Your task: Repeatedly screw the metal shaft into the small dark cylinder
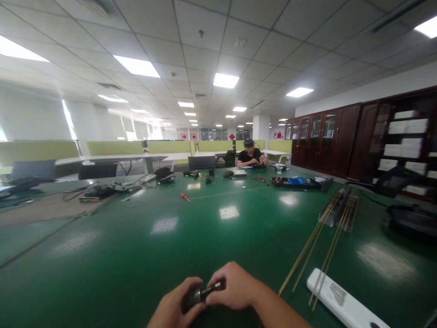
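Close to the near edge of the view, my left hand (177, 304) is wrapped round a dark cylindrical metal part (195, 297). A thinner shaft with a shiny end (213, 288) extends from it to the right. The fingers of my right hand (234, 287) are closed round this shaft, so both hands meet on one piece. Much of the part is hidden by my fingers, and its exact kind does not show. Both hands are just above the green tabletop (136, 259).
Right of my hands lie long thin yellowish sticks (309, 246) and a white elongated device (344, 298). An orange screwdriver (185, 197) lies farther off. A black tray (297, 182) with blue items is at the back right. Across the table sits a person (251, 157). Electronic parts (102, 191) lie left.
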The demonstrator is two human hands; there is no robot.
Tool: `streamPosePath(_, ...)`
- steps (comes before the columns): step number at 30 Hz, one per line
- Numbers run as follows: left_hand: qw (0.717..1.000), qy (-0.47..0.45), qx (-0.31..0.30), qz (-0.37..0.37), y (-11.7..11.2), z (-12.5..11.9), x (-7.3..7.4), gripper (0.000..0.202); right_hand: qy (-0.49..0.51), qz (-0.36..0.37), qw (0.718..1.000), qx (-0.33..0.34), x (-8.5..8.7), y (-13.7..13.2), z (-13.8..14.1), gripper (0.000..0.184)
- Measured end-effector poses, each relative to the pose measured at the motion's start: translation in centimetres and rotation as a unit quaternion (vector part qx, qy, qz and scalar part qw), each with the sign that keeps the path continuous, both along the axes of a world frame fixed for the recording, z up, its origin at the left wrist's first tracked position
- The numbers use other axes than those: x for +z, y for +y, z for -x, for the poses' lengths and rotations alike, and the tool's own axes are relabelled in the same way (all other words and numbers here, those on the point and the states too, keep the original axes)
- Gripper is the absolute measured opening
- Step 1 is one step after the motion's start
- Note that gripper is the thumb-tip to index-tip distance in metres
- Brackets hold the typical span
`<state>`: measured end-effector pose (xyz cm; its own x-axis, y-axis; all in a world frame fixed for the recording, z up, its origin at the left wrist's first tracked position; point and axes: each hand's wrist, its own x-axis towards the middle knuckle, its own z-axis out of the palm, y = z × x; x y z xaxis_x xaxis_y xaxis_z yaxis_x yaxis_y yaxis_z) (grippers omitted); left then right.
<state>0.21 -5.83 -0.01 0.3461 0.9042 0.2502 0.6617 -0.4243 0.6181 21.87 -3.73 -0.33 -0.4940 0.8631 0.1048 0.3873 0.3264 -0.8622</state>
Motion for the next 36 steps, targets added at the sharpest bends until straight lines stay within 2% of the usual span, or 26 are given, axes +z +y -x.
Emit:
streamPosePath(3, 1.000, -0.006, -0.006, -0.015, -0.3, -0.3, 0.5, 0.024, -0.010, -0.009, 1.000, -0.005, 0.2, -0.3, 0.2, 0.032)
streamPosePath(7, 0.999, -0.014, -0.005, -0.036, -0.3, -0.3, 0.9, 0.026, -0.023, -0.038, 0.999, -0.002, 0.5, -0.6, 0.1, 0.029)
streamPosePath(10, 0.998, -0.017, -0.031, -0.043, -0.1, -0.3, 1.1, 0.027, -0.053, -0.062, 0.997, 0.006, 0.9, -0.5, -0.2, 0.025)
streamPosePath(16, 0.999, -0.046, -0.018, 0.007, 0.2, -0.8, 1.4, 0.035, -0.068, -0.077, 0.995, -0.004, 1.3, -0.5, -0.7, 0.025)
streamPosePath(21, 0.999, -0.007, -0.042, -0.013, 0.2, -0.7, 1.2, 0.021, -0.021, -0.081, 0.996, -0.015, 0.9, -0.5, -0.8, 0.037)
streamPosePath(26, 0.998, -0.003, -0.038, -0.044, 0.3, -0.4, 0.6, 0.022, -0.020, -0.124, 0.992, 0.000, 0.4, -0.3, -0.8, 0.024)
streamPosePath(36, 0.998, -0.017, -0.019, -0.049, 0.3, -0.3, 0.2, 0.025, -0.022, -0.151, 0.988, -0.013, 0.4, -0.5, -0.5, 0.021)
